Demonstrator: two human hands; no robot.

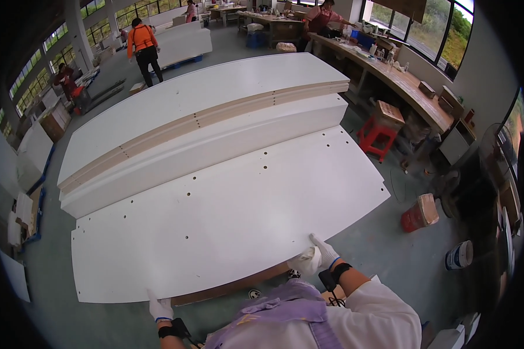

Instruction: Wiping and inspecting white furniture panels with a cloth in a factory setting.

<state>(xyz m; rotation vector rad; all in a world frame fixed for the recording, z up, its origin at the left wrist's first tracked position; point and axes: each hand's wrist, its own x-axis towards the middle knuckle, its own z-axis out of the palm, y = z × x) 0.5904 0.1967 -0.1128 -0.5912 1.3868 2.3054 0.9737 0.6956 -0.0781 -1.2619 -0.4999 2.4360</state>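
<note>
A large white panel (233,215) with several small dark drilled holes lies flat in front of me. My left hand (159,307), in a white glove, grips its near edge toward the left, thumb up on the surface and the other fingers hidden below. At the near edge on the right is my right hand (326,253), also gloved, closed around a bunched white cloth (307,260). Its thumb side rests against the panel's edge. Behind the panel rises a stack of white boards (198,113) with bare tan edges and holes along them.
A red stool (376,137), a red bucket (416,216) and a white paint pail (459,256) stand on the floor to the right. A long workbench (390,75) runs under the windows. A person in orange (142,43) stands beyond the stack, others farther off.
</note>
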